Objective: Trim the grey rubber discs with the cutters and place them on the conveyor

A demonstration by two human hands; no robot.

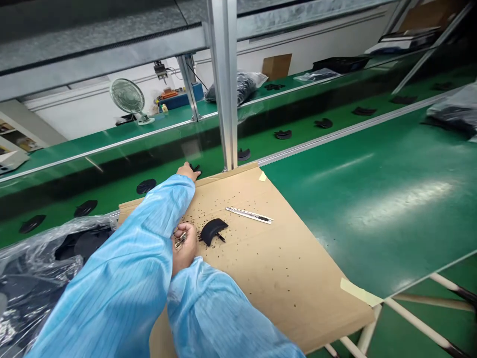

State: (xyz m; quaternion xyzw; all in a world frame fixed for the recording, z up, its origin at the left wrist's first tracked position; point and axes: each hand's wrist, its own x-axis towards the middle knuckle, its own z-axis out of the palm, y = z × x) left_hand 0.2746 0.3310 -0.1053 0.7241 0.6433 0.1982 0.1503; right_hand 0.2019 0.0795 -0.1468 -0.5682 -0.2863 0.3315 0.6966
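My left hand (187, 171) reaches across to the green belt, its fingers closed at a small black plastic part (196, 170), mostly hidden by the hand. My right hand (185, 247) is closed around a small metal tool (181, 240) just above the cardboard; its kind is not clear. Right beside that hand, a curved black plastic part (212, 230) with a short stem lies on the cardboard sheet (261, 278). Tiny black scraps are scattered around it. A slim snap-off cutter knife (249, 215) lies further right.
Several black curved parts (146, 186) lie spaced along the green belt (119, 199). A clear plastic bag (44, 278) of black parts stands at the left. A metal post (223, 84) rises behind the cardboard. A fan (127, 97) stands at the back.
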